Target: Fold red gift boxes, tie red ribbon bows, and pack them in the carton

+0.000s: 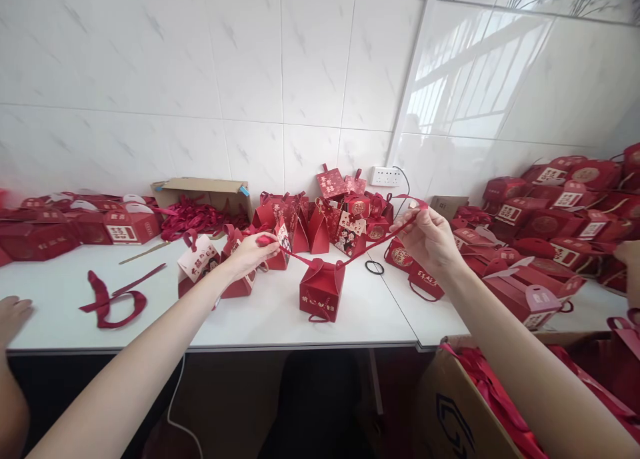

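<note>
A small red gift box [319,296] with gold characters stands upright near the table's front edge. A red ribbon [373,247] runs through its top, its two ends pulled out to either side. My left hand [254,251] pinches one end, up and to the left of the box. My right hand [424,236] pinches the other end, higher and to the right. Neither hand touches the box itself. Left of it stand small red boxes with white tags [200,262], partly behind my left forearm.
Several finished-looking red boxes [319,229] stand behind. A loose ribbon [107,306] lies left, a black ring [374,267] right. Cartons of ribbon [200,187] stand at the back and front right. Piled red boxes [545,226] fill the right; another person's hand [14,319] is at left.
</note>
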`<move>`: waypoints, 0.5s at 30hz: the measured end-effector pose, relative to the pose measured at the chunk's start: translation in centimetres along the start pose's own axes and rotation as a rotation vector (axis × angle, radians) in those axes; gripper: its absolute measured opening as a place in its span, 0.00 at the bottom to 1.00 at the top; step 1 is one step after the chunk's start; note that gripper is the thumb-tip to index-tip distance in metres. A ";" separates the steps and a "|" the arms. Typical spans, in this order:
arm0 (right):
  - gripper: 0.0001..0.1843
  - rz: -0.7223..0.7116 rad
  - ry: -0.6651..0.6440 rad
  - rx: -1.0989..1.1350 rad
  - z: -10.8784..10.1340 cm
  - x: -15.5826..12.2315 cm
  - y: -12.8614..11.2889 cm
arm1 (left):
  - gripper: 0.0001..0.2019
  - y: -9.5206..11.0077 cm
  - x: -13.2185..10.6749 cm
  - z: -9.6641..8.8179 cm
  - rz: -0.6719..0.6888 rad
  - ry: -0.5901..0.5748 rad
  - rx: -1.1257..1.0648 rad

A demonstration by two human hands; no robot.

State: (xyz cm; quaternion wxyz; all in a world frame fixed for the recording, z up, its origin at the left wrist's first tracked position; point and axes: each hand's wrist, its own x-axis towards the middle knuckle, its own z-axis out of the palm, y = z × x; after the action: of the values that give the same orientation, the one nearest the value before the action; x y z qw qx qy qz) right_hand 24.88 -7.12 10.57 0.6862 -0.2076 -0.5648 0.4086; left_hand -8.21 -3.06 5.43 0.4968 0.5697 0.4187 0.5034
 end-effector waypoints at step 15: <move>0.21 0.422 0.041 -0.175 1.5 -1.3 2.9 | 0.04 4.9 1.1 2.4 0.248 0.171 -0.484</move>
State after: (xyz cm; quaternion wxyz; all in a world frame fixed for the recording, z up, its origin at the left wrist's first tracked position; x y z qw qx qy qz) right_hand 22.50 -6.66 8.02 0.5764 -0.3879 -0.5280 0.4883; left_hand -5.76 -3.06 10.46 0.5158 0.4370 0.2537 0.6918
